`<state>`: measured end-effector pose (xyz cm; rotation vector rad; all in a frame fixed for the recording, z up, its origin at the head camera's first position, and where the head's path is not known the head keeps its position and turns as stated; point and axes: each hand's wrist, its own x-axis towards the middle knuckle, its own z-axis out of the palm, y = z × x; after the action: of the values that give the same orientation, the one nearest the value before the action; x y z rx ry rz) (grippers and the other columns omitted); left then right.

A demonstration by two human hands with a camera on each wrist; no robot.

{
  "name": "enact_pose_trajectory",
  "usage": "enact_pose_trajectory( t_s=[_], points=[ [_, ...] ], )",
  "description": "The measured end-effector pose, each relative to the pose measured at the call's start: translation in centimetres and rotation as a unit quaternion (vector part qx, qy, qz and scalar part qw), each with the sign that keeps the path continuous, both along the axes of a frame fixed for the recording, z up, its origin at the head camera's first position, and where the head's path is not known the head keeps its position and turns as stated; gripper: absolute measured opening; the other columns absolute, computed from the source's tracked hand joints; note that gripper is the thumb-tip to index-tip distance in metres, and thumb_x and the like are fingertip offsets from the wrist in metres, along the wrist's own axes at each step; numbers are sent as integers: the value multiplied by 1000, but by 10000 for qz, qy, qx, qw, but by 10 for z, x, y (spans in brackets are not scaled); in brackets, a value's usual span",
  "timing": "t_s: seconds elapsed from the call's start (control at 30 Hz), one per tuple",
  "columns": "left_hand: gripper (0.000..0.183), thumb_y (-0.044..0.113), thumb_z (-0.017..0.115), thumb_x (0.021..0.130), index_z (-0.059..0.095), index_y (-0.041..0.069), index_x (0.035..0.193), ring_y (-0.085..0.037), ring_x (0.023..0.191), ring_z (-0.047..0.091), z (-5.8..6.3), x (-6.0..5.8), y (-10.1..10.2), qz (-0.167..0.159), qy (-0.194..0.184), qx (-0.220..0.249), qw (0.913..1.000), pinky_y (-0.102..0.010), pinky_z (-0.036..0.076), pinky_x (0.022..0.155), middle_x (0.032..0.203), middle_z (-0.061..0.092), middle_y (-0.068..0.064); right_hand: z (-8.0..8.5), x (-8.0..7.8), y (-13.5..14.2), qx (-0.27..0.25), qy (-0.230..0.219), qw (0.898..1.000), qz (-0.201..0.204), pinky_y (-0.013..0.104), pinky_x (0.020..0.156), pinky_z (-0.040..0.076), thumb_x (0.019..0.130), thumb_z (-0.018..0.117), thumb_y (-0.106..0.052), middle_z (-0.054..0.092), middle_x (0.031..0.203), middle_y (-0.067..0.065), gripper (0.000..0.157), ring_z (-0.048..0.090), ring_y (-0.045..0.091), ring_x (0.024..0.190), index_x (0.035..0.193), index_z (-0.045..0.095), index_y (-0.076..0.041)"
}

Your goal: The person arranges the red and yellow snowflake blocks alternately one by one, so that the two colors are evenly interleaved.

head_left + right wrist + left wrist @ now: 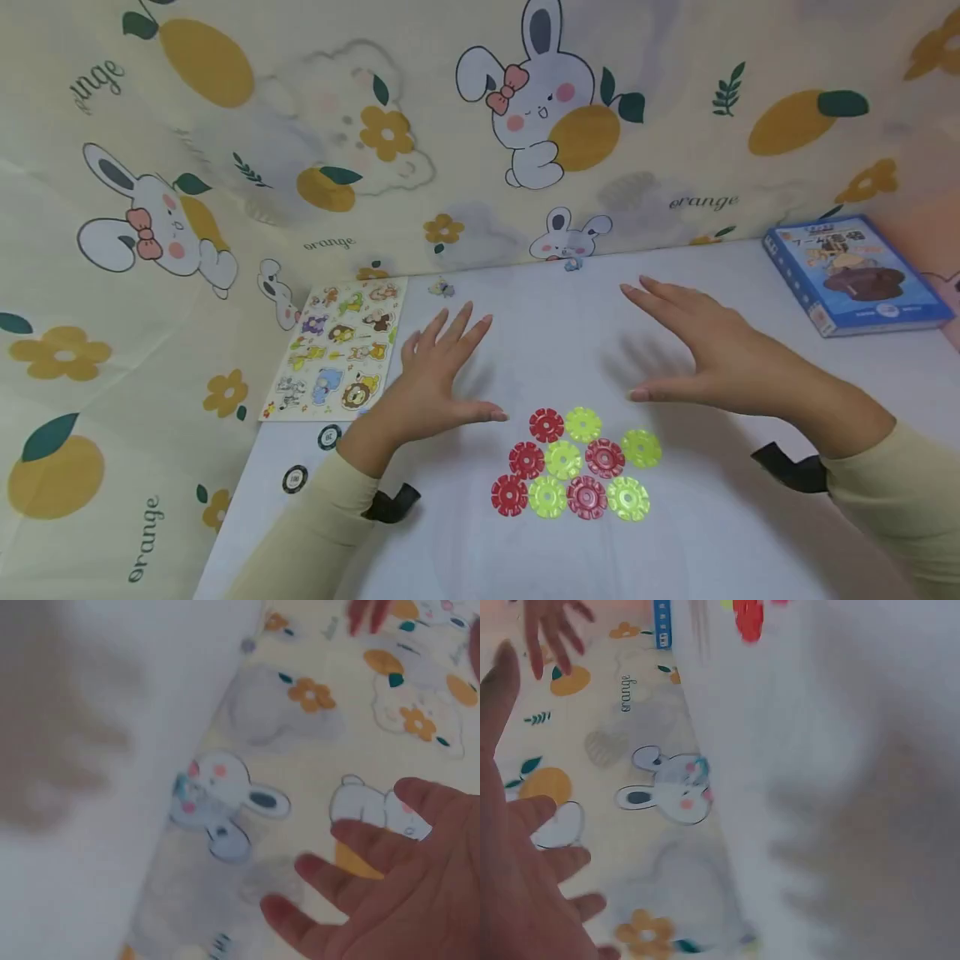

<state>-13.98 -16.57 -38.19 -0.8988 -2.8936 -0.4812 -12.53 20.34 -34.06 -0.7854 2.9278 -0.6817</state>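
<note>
Both hands hover over the white table with fingers spread and hold nothing. My left hand is above the left middle of the table, its thumb pointing toward the flower-edged discs. My right hand is raised farther right, palm turned toward the left one. Between and below them lie several red discs and yellow-green discs, flat in three staggered rows. In the left wrist view the left fingers stretch out. The right wrist view shows the right hand with its fingers apart.
A sheet of animal pictures lies at the back left, with two black round chips in front. A blue box lies at the back right. Two small figures, one blue, sit along the back edge by the rabbit-print cloth.
</note>
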Motion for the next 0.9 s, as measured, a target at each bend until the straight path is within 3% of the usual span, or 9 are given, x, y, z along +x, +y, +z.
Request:
enact_pose_trajectory(
  t_s=[0.1,0.27,0.33,0.47,0.57,0.7,0.8,0.9],
  points=[
    [105,75,63,70,10,39,153,-18,142,13,-23,7,6,-78,-480,698,9964,-58,19,104,157,12,16,-21,0,-11,-655,-488,9966,86,61,103,27,69,71,-68,22,156,-3,104,23,29,140,152,18,-36],
    [91,67,63,78,18,38,152,-11,136,29,-60,23,27,192,-1141,1279,9850,-50,28,106,151,29,17,-70,5,-33,-1380,-1339,9813,109,56,98,38,74,75,-56,40,146,1,92,41,27,129,150,27,-35],
    [81,63,64,81,32,34,149,-9,130,37,-73,28,37,351,-1260,1412,9813,-47,33,103,142,44,14,-88,7,-40,-1479,-1581,9762,101,53,94,42,75,77,-50,49,137,3,88,47,25,121,148,34,-29],
    [60,58,65,82,57,24,131,-7,105,45,-92,34,56,474,-907,1095,9887,-38,39,86,110,55,12,-112,10,-50,-1268,-1589,9791,8,44,90,47,76,80,-41,55,118,0,71,50,20,109,136,52,-16],
    [48,56,68,81,63,24,117,-8,95,41,-98,34,65,549,-590,836,9932,-34,35,76,100,50,11,-119,12,-54,-1074,-1353,9850,-63,41,87,46,76,82,-33,53,109,-2,53,48,19,105,122,63,-15],
    [38,50,74,78,62,24,103,-7,90,41,-100,35,68,693,-682,1168,9884,-34,32,74,96,50,12,-120,13,-60,-1116,-1200,9864,-121,42,87,44,75,83,-26,53,104,-2,40,46,22,104,107,64,-15],
    [38,47,77,77,58,24,101,-6,84,45,-99,34,68,733,-1020,1574,9795,-33,35,74,91,52,14,-120,13,-62,-1226,-1358,9828,-250,40,84,46,75,84,-23,56,103,-3,40,49,20,100,106,60,-15],
    [33,39,77,81,56,25,103,-8,73,51,-97,33,67,733,-1490,2127,9629,-26,45,65,84,56,14,-119,13,-62,-1426,-1736,9734,-456,34,77,50,79,80,-20,59,99,-5,37,53,17,91,109,58,-19]
  ],
)
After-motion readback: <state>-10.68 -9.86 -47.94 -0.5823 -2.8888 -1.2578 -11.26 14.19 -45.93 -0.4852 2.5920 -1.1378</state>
